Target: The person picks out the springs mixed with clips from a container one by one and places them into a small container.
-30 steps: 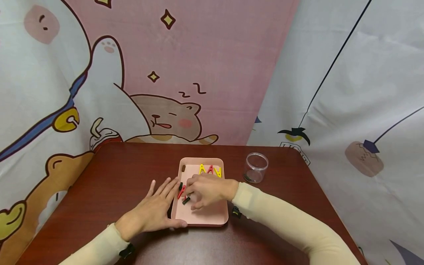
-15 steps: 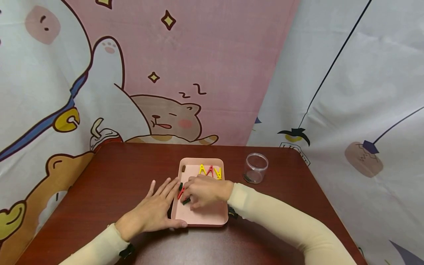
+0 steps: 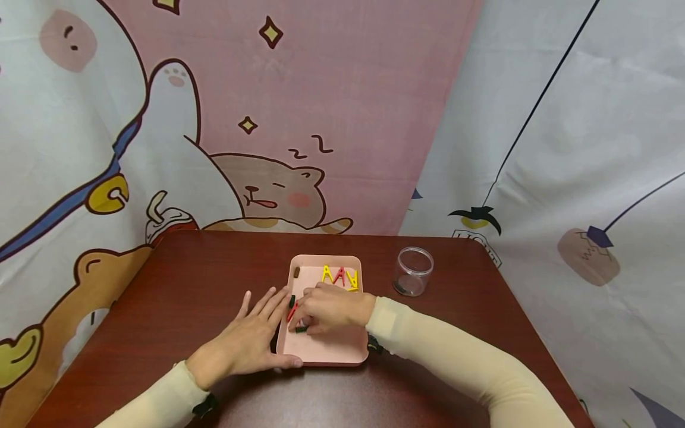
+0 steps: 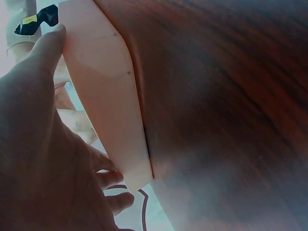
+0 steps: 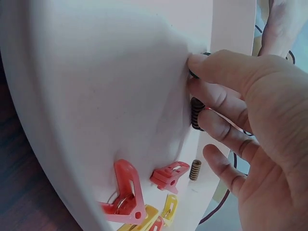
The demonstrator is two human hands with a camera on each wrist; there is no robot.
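Observation:
My right hand reaches into the pink tray. Its thumb and index finger pinch a dark green coil spring low over the tray floor; the fingers partly cover it. Beside them lie a black spring and a red clip near the left wall. Farther up that side is a brown spring. My left hand rests with straight, spread fingers against the tray's left edge, the thumb at the near corner. In the left wrist view, its fingertips touch the tray's outer wall.
At the tray's far end lie a yellow clip, a red clip and another yellow clip. A clear round jar stands right of the tray, something small and dark at its bottom. Behind the brown table hangs a printed cloth.
My right hand has moved slightly left and down, and its thumb and index finger have closed on the dark green spring. The left hand and the tray stay put.

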